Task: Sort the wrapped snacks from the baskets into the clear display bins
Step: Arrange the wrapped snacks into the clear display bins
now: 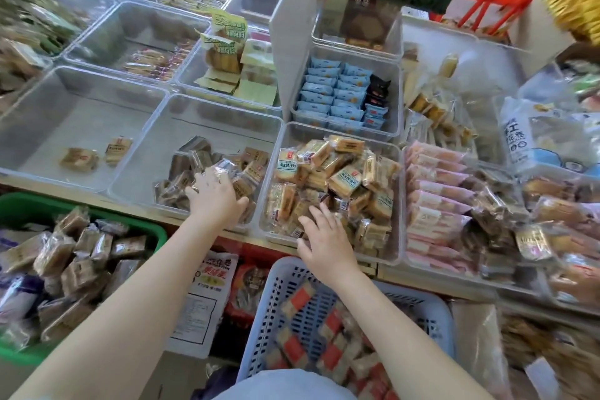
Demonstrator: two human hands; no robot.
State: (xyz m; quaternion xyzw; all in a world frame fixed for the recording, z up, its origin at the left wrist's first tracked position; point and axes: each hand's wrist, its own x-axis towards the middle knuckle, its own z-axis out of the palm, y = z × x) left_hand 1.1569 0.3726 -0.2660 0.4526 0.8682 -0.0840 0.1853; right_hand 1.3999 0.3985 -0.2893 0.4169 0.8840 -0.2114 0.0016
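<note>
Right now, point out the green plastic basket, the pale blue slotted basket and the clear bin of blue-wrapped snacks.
green plastic basket (152,230), head view, its right rim.
pale blue slotted basket (276,299), head view, its left wall.
clear bin of blue-wrapped snacks (394,97), head view, its right wall.

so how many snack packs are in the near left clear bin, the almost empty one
2. One wrapped snack lies toward the front of the near left bin, the other just right of it and slightly farther back. The rest of that bin's floor shows bare, so none seem hidden.
</note>
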